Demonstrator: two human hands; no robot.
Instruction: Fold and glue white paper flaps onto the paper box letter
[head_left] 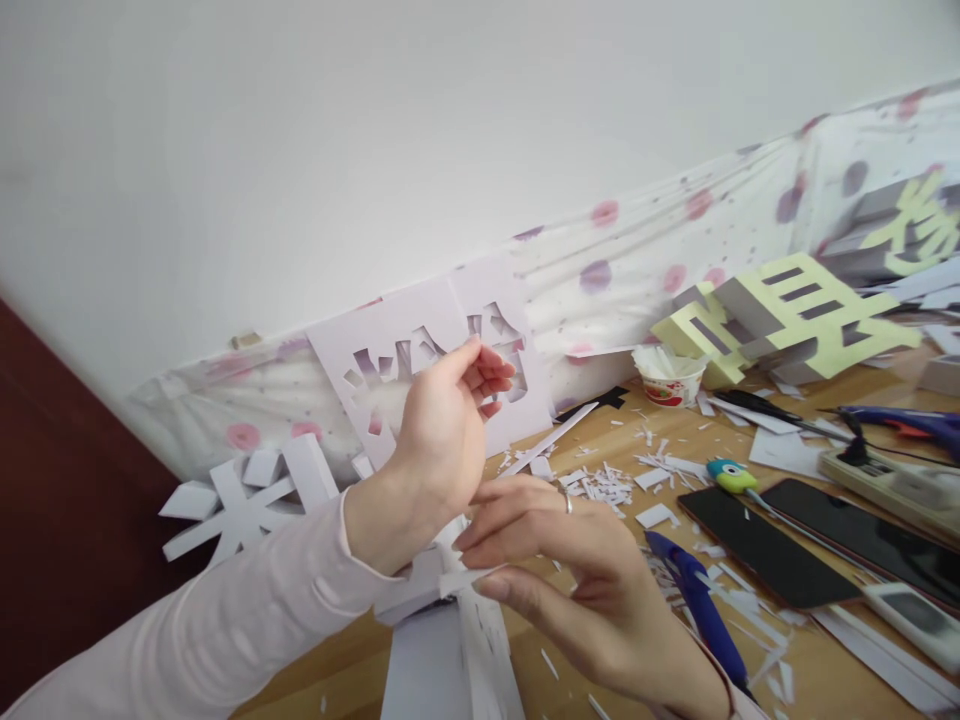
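From the head camera, the left hand was raised above the wooden table, its fingers curled loosely together near the palm, and I could not tell whether they pinched anything. Just below it, the right hand, a ring on one finger, had its fingertips closed on a folded white paper piece that lay near the middle of the table's near edge, over a larger white sheet. Behind the left hand a white paper stencil sheet with cut-out shapes leaned against the spotted cloth along the white wall. A white cut-out paper character lay to the far left. To the right of the right hand lay a blue-handled craft knife, touching scattered white paper scraps. Further right were two dark phones side by side, a small red and white cup stuffed with paper, yellow-green three-dimensional foam letters, a blue glue gun and a pale power strip
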